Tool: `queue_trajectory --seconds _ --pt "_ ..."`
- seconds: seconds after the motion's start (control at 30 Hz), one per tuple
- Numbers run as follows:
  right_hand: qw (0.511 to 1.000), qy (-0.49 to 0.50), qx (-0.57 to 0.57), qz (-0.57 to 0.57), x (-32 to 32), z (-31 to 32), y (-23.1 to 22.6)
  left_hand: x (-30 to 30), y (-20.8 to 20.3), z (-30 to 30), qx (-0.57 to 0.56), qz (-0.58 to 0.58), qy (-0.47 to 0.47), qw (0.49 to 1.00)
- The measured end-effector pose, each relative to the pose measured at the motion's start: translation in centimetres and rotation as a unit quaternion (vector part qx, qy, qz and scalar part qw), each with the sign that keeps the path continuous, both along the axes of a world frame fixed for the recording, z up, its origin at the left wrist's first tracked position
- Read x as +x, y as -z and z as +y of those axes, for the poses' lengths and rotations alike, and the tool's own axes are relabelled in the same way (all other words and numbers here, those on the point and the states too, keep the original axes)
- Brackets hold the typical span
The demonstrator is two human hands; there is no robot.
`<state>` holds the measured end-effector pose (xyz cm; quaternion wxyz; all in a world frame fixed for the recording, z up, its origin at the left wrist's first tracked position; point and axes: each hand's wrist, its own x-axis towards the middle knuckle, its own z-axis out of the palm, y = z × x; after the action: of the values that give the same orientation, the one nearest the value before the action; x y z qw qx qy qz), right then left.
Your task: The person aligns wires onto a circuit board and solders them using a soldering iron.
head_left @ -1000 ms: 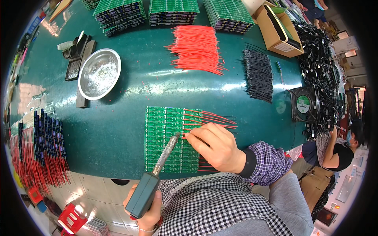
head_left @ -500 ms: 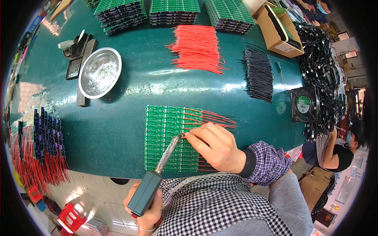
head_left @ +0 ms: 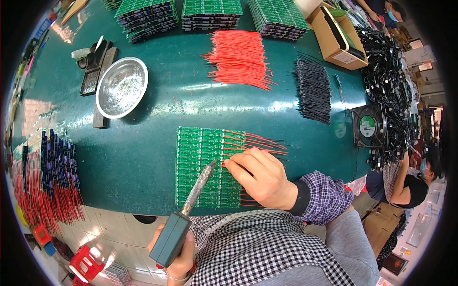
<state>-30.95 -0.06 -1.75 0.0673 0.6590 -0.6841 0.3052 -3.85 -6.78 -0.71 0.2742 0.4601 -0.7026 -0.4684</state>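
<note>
A green circuit board panel (head_left: 195,167) lies near the table's front edge, with red wires (head_left: 257,139) and some dark ones running off its right side. My left hand (head_left: 180,260) is wrapped round the grey handle of a soldering iron (head_left: 198,190), whose tip is over the panel's middle, just left of my right fingertips. With thumb and forefinger pressed together, my right hand (head_left: 261,175) pinches a red wire at the panel's row of pads. Most of that wire is hidden under the hand.
Behind the panel lie a red wire bundle (head_left: 238,59) and a black wire bundle (head_left: 313,90). A metal bowl (head_left: 121,88) sits to the left, wired boards (head_left: 52,167) at the left edge. Board stacks (head_left: 210,14) line the back; a small fan (head_left: 368,126) stands right. Co-workers sit beyond.
The soldering iron's tip has drawn slightly left, away from my right fingertips, and its handle has shifted a little left and down. My right hand stays in place.
</note>
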Motion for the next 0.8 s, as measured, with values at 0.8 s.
queue_trajectory --seconds 0.8 --pt "1.0 -0.013 -0.014 -0.016 0.4 0.3 0.2 0.7 0.3 0.1 -0.016 -0.034 0.03 0.999"
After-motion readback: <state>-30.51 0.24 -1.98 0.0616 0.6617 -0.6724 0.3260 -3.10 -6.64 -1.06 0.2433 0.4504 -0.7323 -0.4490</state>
